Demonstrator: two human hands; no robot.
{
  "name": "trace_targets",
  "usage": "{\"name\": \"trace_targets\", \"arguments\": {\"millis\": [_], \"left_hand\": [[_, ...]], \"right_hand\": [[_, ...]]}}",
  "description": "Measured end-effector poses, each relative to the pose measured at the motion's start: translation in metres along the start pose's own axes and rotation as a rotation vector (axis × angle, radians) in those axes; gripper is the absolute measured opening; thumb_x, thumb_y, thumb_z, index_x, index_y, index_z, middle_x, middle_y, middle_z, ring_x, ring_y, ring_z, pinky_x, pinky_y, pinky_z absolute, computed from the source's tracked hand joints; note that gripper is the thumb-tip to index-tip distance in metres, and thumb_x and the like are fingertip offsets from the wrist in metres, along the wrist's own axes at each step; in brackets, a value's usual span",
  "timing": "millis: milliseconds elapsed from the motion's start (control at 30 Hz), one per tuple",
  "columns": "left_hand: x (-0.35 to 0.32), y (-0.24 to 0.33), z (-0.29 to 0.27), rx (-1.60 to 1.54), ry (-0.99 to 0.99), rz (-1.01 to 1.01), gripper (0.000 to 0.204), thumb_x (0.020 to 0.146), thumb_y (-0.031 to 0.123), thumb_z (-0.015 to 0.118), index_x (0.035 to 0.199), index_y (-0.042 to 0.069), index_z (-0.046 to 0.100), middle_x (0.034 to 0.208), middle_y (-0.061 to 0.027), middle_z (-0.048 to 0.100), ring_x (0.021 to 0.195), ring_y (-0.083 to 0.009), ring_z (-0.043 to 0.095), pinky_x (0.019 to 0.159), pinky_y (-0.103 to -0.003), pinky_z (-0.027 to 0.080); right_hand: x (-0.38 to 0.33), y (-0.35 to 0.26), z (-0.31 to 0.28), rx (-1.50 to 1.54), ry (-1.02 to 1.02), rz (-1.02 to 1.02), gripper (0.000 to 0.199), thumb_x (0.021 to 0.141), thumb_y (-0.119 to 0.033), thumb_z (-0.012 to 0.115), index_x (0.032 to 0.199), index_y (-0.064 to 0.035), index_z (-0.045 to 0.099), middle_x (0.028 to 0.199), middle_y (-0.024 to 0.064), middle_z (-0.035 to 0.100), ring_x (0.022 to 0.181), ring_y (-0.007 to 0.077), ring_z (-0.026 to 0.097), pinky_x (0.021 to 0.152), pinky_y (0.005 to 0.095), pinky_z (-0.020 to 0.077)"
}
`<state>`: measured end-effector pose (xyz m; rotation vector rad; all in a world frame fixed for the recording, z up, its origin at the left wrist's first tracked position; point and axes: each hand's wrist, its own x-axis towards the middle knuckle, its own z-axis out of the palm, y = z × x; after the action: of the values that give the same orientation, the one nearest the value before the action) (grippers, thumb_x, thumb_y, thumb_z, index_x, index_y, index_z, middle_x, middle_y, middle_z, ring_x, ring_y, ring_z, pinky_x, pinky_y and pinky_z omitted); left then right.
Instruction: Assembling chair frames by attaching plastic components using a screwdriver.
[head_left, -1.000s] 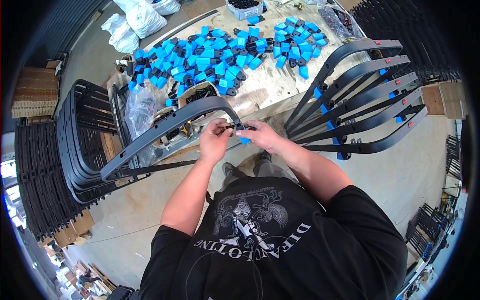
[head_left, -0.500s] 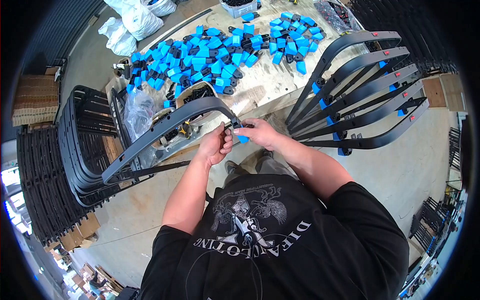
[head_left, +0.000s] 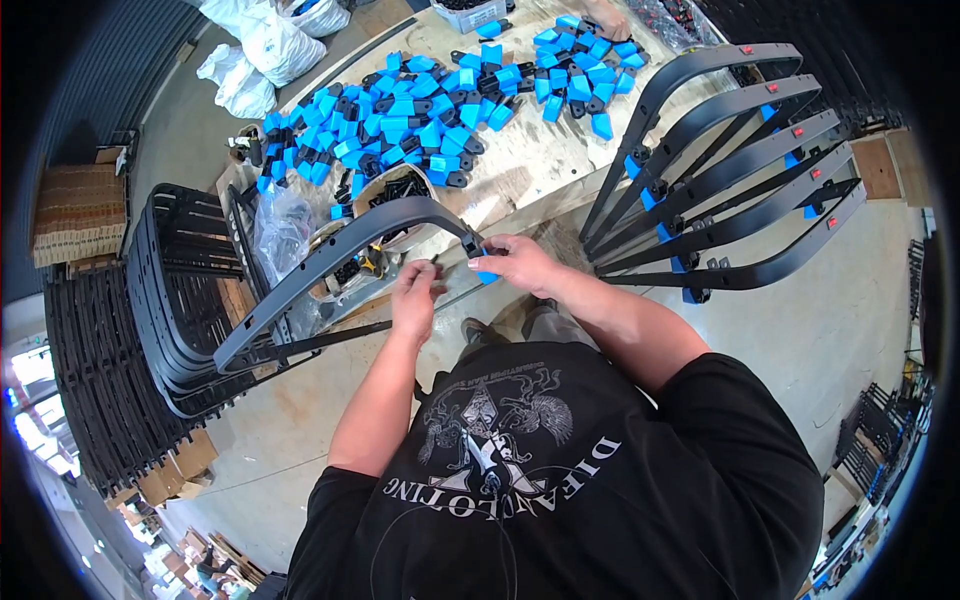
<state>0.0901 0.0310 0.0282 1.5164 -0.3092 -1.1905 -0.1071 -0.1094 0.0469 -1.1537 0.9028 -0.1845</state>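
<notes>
Black frame (head_left: 340, 265) now hangs off the tabletop's (head_left: 540, 170) near edge; the right hand (head_left: 515, 262) pinches a blue clip (head_left: 486, 275) at its end, while the left hand (head_left: 417, 292) has slipped lower, fingers curled, apparently empty.

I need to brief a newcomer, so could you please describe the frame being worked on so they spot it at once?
Start at the worktable strewn with blue clips. Leaning against its near edge is a curved black frame. Unlike the frames racked on the right, it alone is held by both hands.
</notes>
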Motion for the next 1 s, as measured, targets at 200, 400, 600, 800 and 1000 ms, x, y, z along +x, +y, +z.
{"name": "trace_targets", "arguments": {"millis": [200, 400, 600, 800, 1000], "left_hand": [[-0.025, 0.017, 0.051, -0.472, -0.549, -0.274, 0.017, 0.102, 0.025, 0.061, 0.112, 0.012, 0.065, 0.125, -0.0042, 0.066, 0.126, -0.0253, 0.056, 0.113, -0.052, 0.041], [-0.028, 0.024, 0.061, -0.332, -0.532, -0.279, 0.023, 0.102, 0.026, 0.061, 0.120, 0.012, 0.067, 0.134, -0.0060, 0.064, 0.124, -0.0245, 0.059, 0.105, -0.049, 0.047], [-0.029, 0.022, 0.067, -0.282, -0.475, -0.271, 0.024, 0.104, 0.027, 0.061, 0.121, 0.012, 0.068, 0.131, -0.0056, 0.065, 0.120, -0.0226, 0.061, 0.099, -0.048, 0.051], [-0.041, 0.023, 0.083, -0.113, -0.327, -0.417, 0.032, 0.105, 0.034, 0.057, 0.127, 0.012, 0.063, 0.129, -0.0063, 0.064, 0.120, -0.0231, 0.060, 0.099, -0.050, 0.050], [-0.044, 0.026, 0.088, -0.012, -0.329, -0.480, 0.045, 0.107, 0.042, 0.044, 0.141, 0.014, 0.052, 0.143, -0.0066, 0.055, 0.130, -0.0239, 0.052, 0.100, -0.050, 0.049]], "right_hand": [[0.001, 0.030, -0.009, -0.088, 0.029, -0.076, 0.058, 0.088, -0.049, 0.077, 0.116, 0.0005, 0.072, 0.099, 0.0131, 0.075, 0.088, 0.0194, 0.071, 0.080, 0.0343, 0.0561], [-0.034, 0.013, -0.011, -0.407, 0.033, -0.242, 0.047, 0.096, -0.046, 0.065, 0.112, -0.0025, 0.073, 0.096, 0.0217, 0.074, 0.089, 0.0340, 0.073, 0.080, 0.0429, 0.0560], [-0.062, -0.004, -0.018, -0.452, 0.230, -0.271, 0.043, 0.089, -0.036, 0.074, 0.117, -0.0049, 0.067, 0.092, 0.0153, 0.072, 0.083, 0.0287, 0.073, 0.073, 0.0389, 0.0565], [-0.052, 0.019, -0.009, -0.355, 0.242, -0.568, 0.035, 0.089, -0.034, 0.068, 0.115, -0.0102, 0.066, 0.098, 0.0155, 0.072, 0.092, 0.0345, 0.071, 0.079, 0.0444, 0.0569], [-0.050, 0.021, -0.012, -0.651, 0.227, -0.697, 0.028, 0.093, -0.028, 0.058, 0.111, -0.0083, 0.065, 0.096, 0.0152, 0.071, 0.089, 0.0358, 0.070, 0.076, 0.0480, 0.0558]]}}
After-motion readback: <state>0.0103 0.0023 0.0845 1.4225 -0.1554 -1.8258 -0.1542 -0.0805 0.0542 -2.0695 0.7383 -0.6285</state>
